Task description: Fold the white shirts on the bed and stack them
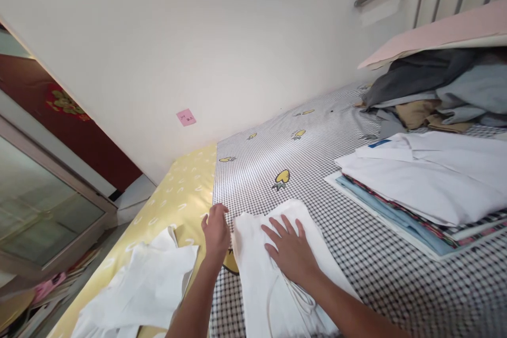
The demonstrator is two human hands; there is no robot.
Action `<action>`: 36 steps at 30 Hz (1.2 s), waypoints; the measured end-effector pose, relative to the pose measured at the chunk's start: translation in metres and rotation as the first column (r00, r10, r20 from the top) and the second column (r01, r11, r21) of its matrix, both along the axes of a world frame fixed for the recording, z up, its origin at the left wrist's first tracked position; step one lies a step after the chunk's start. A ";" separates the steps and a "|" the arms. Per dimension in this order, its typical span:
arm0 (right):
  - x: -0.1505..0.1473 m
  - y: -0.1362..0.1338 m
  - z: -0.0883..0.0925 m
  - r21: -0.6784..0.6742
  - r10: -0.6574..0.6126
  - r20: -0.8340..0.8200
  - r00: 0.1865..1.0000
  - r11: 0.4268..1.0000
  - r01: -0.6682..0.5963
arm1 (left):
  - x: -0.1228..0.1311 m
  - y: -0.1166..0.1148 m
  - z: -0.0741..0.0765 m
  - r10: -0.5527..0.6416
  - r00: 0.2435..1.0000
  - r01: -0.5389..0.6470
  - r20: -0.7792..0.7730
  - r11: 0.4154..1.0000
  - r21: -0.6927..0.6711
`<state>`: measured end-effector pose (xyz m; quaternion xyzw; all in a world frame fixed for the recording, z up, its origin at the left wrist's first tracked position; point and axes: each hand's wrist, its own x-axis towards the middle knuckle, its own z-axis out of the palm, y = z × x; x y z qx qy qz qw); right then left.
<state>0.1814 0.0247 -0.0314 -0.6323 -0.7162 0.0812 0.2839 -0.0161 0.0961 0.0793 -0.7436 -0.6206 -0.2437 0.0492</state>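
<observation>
A folded white garment [253,269] with thin white drawstrings lies on the checked bedsheet [261,174] right in front of me. My right hand [291,253] rests flat on its upper part, fingers spread. Just left of the garment's edge is my left hand [217,229], raised a little, its fingers loosely curved and apart with nothing in them. Further left, a loose white cloth piece [146,280] lies crumpled on the yellow part of the bed [186,179].
A stack of folded clothes with a white shirt [415,174] on top sits at the right. Behind it, grey and brown clothes [428,90] lie under a pink board [439,34]. The white wall [237,47] bounds the bed's far side; a glass-fronted cabinet [43,211] stands at left.
</observation>
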 end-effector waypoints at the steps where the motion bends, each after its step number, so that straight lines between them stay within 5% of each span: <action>1: 0.000 0.000 0.000 0.001 0.002 0.000 1.000 1.000 -0.002 | 0.001 -0.001 0.002 0.030 0.999 -0.030 0.023 0.999 0.036; 5: 0.001 0.000 0.000 -0.009 -0.002 0.011 1.000 1.000 0.002 | 0.010 -0.014 -0.005 -0.010 0.999 0.006 0.050 0.996 0.092; 10: 0.001 -0.002 0.003 0.011 -0.006 0.048 0.999 1.000 0.006 | 0.020 -0.038 -0.047 -0.235 0.948 0.216 -0.215 0.970 -0.110; 15: 0.002 -0.003 0.005 0.008 -0.016 0.091 0.996 1.000 0.015 | 0.023 -0.044 -0.085 -0.080 0.958 -0.008 -0.275 0.953 -0.303; 21: 0.002 -0.001 0.002 -0.010 -0.017 0.114 0.993 1.000 0.019 | 0.034 -0.046 -0.087 0.074 0.981 -0.129 -0.182 0.940 -0.315; 36: 0.004 -0.002 0.009 -0.145 0.006 0.215 0.977 0.989 0.026 | 0.034 -0.074 -0.093 0.143 0.988 -0.153 -0.062 0.960 -0.232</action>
